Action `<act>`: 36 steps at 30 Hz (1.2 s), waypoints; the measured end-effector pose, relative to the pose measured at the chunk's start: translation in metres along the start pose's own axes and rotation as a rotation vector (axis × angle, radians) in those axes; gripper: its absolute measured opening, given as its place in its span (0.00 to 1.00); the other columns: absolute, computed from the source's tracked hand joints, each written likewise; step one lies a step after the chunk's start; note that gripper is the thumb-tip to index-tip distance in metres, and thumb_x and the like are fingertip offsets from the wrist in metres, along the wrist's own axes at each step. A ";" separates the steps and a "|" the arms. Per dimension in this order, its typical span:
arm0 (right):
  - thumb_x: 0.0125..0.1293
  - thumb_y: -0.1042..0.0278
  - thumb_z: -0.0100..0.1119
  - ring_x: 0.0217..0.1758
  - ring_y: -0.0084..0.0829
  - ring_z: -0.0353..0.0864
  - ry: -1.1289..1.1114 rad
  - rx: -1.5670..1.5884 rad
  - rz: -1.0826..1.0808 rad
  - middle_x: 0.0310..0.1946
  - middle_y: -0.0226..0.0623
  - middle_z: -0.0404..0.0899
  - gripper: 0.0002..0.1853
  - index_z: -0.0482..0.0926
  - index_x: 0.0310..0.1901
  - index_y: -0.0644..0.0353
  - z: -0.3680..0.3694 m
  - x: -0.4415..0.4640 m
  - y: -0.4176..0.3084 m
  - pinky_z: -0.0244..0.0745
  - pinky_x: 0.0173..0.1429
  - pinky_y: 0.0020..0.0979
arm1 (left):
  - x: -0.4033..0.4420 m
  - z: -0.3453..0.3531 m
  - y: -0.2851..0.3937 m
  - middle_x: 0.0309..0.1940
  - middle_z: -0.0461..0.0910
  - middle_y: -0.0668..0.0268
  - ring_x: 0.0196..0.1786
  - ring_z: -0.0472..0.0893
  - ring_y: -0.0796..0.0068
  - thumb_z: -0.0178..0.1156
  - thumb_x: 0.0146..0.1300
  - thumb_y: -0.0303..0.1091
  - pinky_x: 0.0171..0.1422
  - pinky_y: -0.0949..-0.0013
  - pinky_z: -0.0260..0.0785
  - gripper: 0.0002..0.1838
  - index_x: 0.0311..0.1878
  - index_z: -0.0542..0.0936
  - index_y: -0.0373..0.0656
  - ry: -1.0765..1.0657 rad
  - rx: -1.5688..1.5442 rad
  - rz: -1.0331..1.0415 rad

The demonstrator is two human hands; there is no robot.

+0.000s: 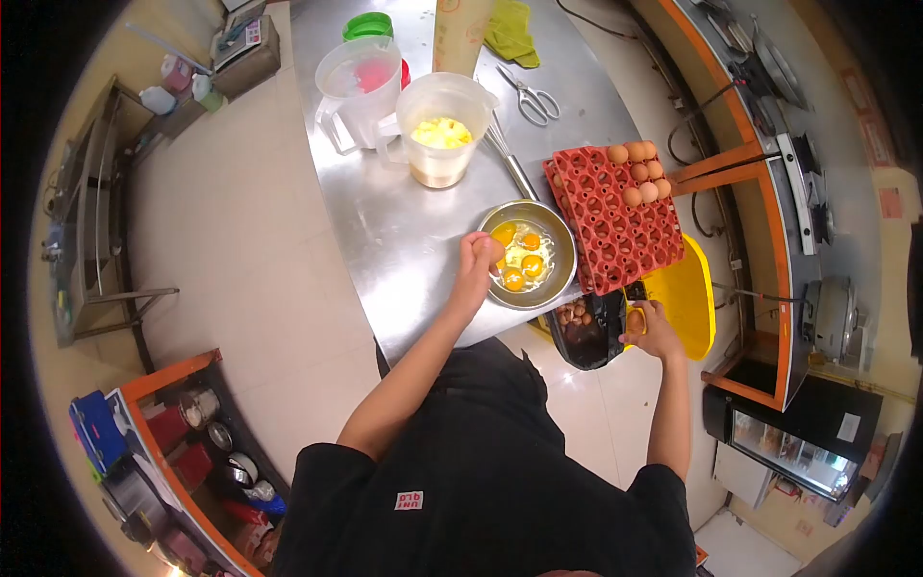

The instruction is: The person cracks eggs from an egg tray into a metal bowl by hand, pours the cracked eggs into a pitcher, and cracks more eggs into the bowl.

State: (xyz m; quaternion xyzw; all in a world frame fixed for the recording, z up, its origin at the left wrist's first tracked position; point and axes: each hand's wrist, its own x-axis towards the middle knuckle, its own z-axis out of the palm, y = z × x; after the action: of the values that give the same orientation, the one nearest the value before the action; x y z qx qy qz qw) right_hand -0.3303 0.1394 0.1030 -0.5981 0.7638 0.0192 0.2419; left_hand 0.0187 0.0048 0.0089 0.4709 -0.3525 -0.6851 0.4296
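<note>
My left hand (470, 274) is closed around a brown egg (496, 252) at the left rim of a metal bowl (563, 279). Several yellow yolks (532, 264) lie in clear egg white inside the bowl. To the right and lower down, my right hand (657, 334) has its fingers curled round a brown eggshell (636, 322); whether the shell is whole or broken is hard to make out. Below that hand is a bin with a black liner (604, 332), where several broken shells (575, 313) lie. A red egg tray (601, 226) holds several brown eggs (648, 192) at its far right corner.
On the steel table (385, 250) stand a jug with yellow chunks (442, 135), another clear jug (356, 82) and a tall beige container (459, 38). A whisk (514, 163), scissors (531, 98) and green cloth (511, 34) lie beyond the bowl. A yellow bin lid (697, 298) stands at right.
</note>
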 end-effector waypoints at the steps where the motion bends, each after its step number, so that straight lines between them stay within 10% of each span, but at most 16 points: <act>1: 0.51 0.69 0.73 0.53 0.55 0.79 0.045 -0.020 0.052 0.49 0.50 0.76 0.27 0.72 0.54 0.54 0.015 0.000 0.018 0.76 0.58 0.44 | -0.001 0.001 0.003 0.39 0.73 0.68 0.32 0.72 0.84 0.43 0.79 0.51 0.31 0.79 0.63 0.20 0.63 0.65 0.47 -0.005 -0.006 -0.009; 14: 0.62 0.63 0.64 0.48 0.49 0.81 0.356 -0.211 0.545 0.38 0.48 0.80 0.10 0.84 0.42 0.56 0.111 0.021 0.108 0.76 0.50 0.44 | -0.006 -0.004 0.018 0.40 0.72 0.65 0.32 0.71 0.82 0.44 0.79 0.47 0.35 0.77 0.66 0.19 0.60 0.65 0.44 0.006 -0.039 -0.002; 18: 0.62 0.69 0.66 0.38 0.44 0.80 0.751 0.025 0.137 0.36 0.43 0.78 0.07 0.84 0.41 0.57 0.021 0.027 -0.013 0.75 0.44 0.41 | -0.008 -0.004 0.020 0.40 0.71 0.66 0.32 0.71 0.82 0.44 0.79 0.48 0.35 0.77 0.66 0.19 0.60 0.65 0.43 0.017 -0.029 -0.024; 25: 0.53 0.69 0.70 0.40 0.38 0.76 0.448 -0.062 -0.444 0.32 0.36 0.74 0.06 0.87 0.33 0.54 0.040 0.079 -0.139 0.65 0.44 0.42 | -0.008 -0.002 0.014 0.39 0.71 0.67 0.31 0.70 0.83 0.44 0.79 0.49 0.34 0.78 0.64 0.19 0.60 0.66 0.45 0.005 -0.066 -0.005; 36: 0.54 0.68 0.69 0.42 0.42 0.79 0.230 -0.257 -0.498 0.35 0.41 0.76 0.08 0.87 0.35 0.59 0.080 0.130 -0.148 0.73 0.48 0.43 | -0.013 -0.006 0.012 0.40 0.72 0.69 0.32 0.71 0.85 0.43 0.79 0.50 0.31 0.80 0.62 0.18 0.61 0.67 0.50 0.041 -0.064 0.052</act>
State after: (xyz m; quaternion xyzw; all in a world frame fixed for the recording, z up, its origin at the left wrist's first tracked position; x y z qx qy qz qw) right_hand -0.1881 0.0049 0.0200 -0.7910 0.6072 -0.0121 0.0735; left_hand 0.0302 0.0120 0.0227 0.4615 -0.3337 -0.6748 0.4695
